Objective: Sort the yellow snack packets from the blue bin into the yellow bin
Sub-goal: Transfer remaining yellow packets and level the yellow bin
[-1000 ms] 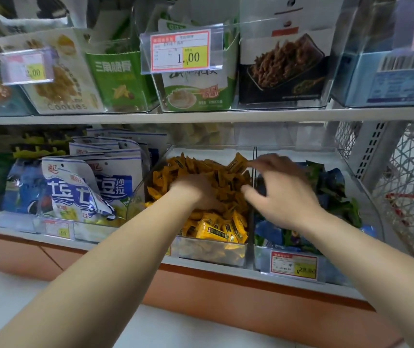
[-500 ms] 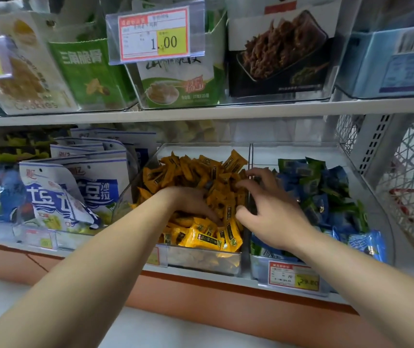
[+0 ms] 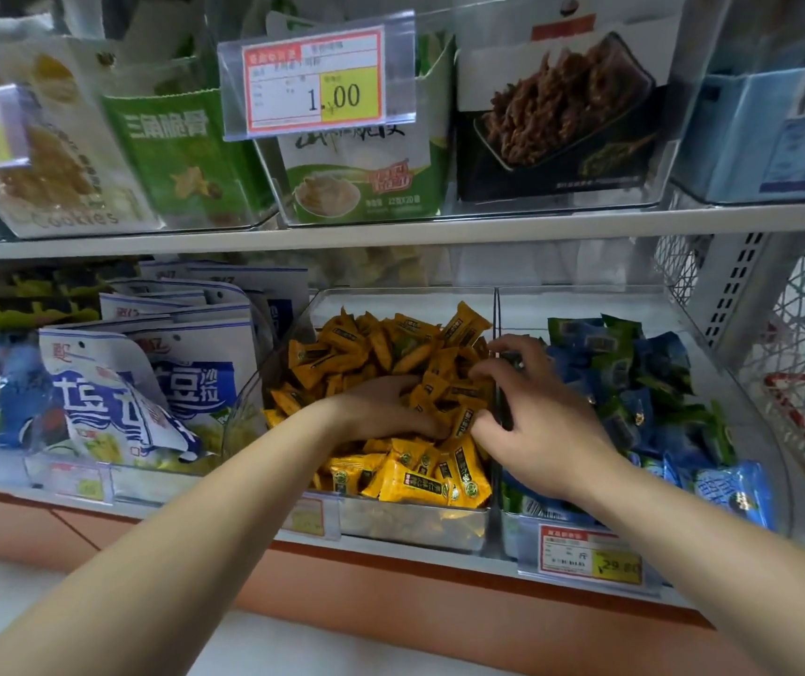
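Yellow packets (image 3: 390, 363) heap the yellow bin (image 3: 415, 524); I see none in the blue bin (image 3: 580, 302). Light, crinkly, slippery: pinch a sealed end. Left grip (image 3: 385, 407) buried among them, right grip (image 3: 541, 407) curled over the divider; cannot tell what either holds

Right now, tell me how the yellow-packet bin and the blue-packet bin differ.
The yellow-packet bin holds yellow packets; the blue-packet bin holds blue and green packets. The left hand lies in the yellow-packet bin; the right hand spans its divider with the blue-packet bin. Both are clear plastic.
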The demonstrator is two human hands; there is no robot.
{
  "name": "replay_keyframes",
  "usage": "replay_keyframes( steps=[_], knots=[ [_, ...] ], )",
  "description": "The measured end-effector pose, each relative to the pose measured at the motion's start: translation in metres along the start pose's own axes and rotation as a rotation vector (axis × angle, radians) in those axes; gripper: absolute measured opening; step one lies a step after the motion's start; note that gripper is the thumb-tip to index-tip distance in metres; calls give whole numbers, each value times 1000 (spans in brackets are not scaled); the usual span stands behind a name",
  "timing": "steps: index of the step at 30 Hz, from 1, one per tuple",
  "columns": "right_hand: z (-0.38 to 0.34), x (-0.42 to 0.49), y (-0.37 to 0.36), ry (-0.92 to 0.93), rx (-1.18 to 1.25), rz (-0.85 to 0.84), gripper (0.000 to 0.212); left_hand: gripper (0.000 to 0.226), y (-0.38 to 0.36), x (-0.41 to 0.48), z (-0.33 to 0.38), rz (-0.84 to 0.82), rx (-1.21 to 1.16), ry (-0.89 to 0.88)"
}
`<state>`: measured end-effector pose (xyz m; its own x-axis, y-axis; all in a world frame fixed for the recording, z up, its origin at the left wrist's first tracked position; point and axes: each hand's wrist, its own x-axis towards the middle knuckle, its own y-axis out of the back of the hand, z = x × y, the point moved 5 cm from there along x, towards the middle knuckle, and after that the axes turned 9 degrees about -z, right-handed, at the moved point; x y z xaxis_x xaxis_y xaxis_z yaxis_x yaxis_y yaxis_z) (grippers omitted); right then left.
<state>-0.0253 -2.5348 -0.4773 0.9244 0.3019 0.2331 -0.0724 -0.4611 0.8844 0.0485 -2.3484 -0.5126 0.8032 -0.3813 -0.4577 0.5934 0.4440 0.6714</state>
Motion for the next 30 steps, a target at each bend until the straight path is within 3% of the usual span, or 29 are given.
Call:
replay_keyframes(
  steps=[2, 9, 12, 16, 19, 25, 30],
  knots=[
    [0, 0, 0, -3, -1, -1, 58, 81, 0, 0, 3, 41, -9, -35],
    [1, 0, 1, -9, 16, -10, 64, 75, 13, -12, 18, 82, -127, -218],
    [1, -1, 1, 1, 17, -1, 62, 46, 29, -23, 29, 207, 210, -144],
    [5, -4, 1, -46, 28, 43, 71, 53, 57, -30, 54, 475, 748, -25],
    [8, -5, -1, -87, 43, 41, 78, 39, 51, -9, 73, 579, 856, -59],
    [10, -4, -3, -104, 19, 31, 83, 38, 25, 32, 66, 361, 374, -95],
    [11, -1, 2, -77, 94, -35, 89, 21, 51, -20, 67, 660, 14, -354]
  ],
)
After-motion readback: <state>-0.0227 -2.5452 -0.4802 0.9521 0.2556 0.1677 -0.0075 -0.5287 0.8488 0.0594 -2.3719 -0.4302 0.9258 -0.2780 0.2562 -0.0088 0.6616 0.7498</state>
